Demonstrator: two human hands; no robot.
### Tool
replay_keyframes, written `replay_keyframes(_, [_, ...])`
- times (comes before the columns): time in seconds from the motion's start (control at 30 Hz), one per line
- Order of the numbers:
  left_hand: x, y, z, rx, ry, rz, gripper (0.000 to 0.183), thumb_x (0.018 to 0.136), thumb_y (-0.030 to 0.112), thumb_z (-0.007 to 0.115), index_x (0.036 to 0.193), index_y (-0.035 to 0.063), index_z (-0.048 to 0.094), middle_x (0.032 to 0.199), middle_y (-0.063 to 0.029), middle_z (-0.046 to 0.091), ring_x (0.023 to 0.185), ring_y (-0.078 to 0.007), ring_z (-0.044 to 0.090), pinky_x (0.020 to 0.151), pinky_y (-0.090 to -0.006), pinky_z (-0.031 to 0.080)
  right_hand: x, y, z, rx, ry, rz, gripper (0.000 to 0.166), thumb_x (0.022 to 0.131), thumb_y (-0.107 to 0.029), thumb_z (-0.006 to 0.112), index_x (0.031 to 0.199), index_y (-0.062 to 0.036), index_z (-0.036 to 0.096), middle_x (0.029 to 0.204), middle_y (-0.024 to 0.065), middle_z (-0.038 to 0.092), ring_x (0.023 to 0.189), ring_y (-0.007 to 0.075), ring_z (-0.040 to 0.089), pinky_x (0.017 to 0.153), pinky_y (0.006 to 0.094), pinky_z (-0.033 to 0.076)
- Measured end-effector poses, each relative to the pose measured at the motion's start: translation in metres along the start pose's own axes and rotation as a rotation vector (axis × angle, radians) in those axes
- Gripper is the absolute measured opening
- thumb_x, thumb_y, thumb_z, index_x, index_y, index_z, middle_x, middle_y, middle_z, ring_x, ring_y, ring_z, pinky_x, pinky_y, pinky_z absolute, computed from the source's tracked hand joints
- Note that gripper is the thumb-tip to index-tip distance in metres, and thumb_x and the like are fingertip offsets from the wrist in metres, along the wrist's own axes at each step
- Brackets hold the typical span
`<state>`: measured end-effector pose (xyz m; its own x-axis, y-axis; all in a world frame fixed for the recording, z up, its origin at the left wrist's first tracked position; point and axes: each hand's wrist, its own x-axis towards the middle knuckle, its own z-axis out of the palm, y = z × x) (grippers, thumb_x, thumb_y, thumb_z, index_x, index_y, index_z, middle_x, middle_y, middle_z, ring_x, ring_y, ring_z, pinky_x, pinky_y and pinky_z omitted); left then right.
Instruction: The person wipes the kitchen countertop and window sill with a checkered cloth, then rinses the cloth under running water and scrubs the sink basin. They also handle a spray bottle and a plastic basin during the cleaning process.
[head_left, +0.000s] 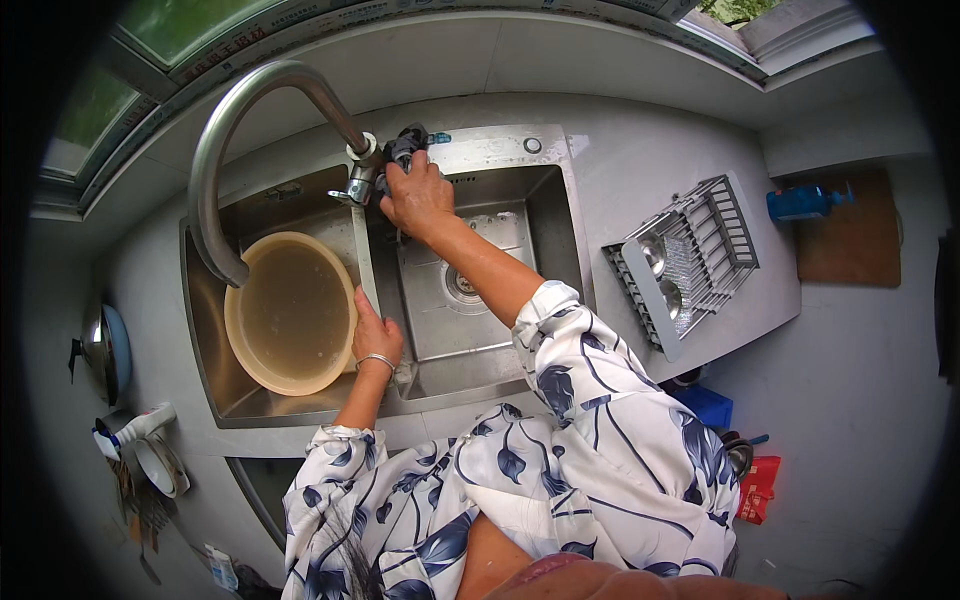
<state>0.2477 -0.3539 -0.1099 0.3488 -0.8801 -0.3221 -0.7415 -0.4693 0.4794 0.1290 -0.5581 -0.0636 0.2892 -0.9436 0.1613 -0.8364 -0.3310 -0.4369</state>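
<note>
My right hand (421, 196) reaches to the back of the sink, its fingers curled on a dark wet-looking cloth (406, 144) beside the faucet base. Part of the cloth is hidden under the hand. By the divider between the two bowls, my left hand (377, 336) touches the right rim of a beige plastic basin (234, 330); some of its fingers are hidden. Cloudy brownish water (292, 315) fills much of the basin, which sits in the left bowl of the stainless steel sink (480, 409). The gooseneck faucet (214, 127) arches over the basin's left side.
A metal dish rack (720, 247) with shiny bowls stands on the right counter (622, 172). Farther right, a blue pump bottle (799, 203) is beside a wooden board (847, 247). At left are a lidded pan (101, 352), a white bottle (146, 421) and utensils (142, 517).
</note>
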Motion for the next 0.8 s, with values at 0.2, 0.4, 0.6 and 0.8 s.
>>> replay_keyframes(0.2, [-0.002, 0.009, -0.007, -0.046, -0.065, -0.068, 0.080, 0.081, 0.008, 0.054, 0.149, 0.0086, 0.013, 0.116, -0.0277, 0.060, 0.096, -0.0454, 0.061, 0.083, -0.0521, 0.048, -0.019, 0.136, -0.077, -0.135, 0.040, 0.411, 0.043, 0.081, -0.036, 0.060, 0.123, -0.0255, 0.060, 0.113, 0.0194, 0.058, 0.099, 0.0388, 0.062, 0.082, 0.0501, 0.050])
replay_keyframes(0.4, [0.001, 0.001, 0.009, -0.131, -0.069, -0.022, 0.079, 0.079, 0.005, 0.055, 0.148, 0.0035, 0.016, 0.137, -0.0285, 0.047, 0.116, -0.0449, 0.052, 0.095, -0.0488, 0.045, -0.002, 0.122, -0.060, -0.419, 0.177, 0.445, 0.033, 0.077, -0.028, 0.069, 0.106, -0.0127, 0.065, 0.108, 0.0211, 0.051, 0.092, 0.0409, 0.058, 0.074, 0.0488, 0.054])
replay_keyframes(0.6, [0.003, 0.006, 0.001, -0.042, -0.032, -0.001, 0.079, 0.080, 0.006, 0.054, 0.147, 0.0051, 0.015, 0.122, -0.0301, 0.056, 0.100, -0.0463, 0.060, 0.085, -0.0522, 0.048, -0.004, -0.009, 0.002, -0.045, 0.008, -0.007, 0.028, 0.069, -0.025, 0.074, 0.094, -0.0144, 0.065, 0.107, 0.0161, 0.049, 0.095, 0.0372, 0.056, 0.073, 0.0460, 0.055])
replay_keyframes(0.8, [0.001, -0.002, 0.002, -0.038, 0.013, 0.000, 0.077, 0.081, 0.007, 0.054, 0.147, 0.0086, 0.015, 0.108, -0.0284, 0.063, 0.091, -0.0451, 0.063, 0.078, -0.0529, 0.049, -0.003, 0.060, -0.090, -0.055, -0.004, 0.064, 0.045, 0.073, -0.031, 0.067, 0.118, -0.0268, 0.065, 0.110, 0.0165, 0.056, 0.102, 0.0376, 0.059, 0.084, 0.0477, 0.051])
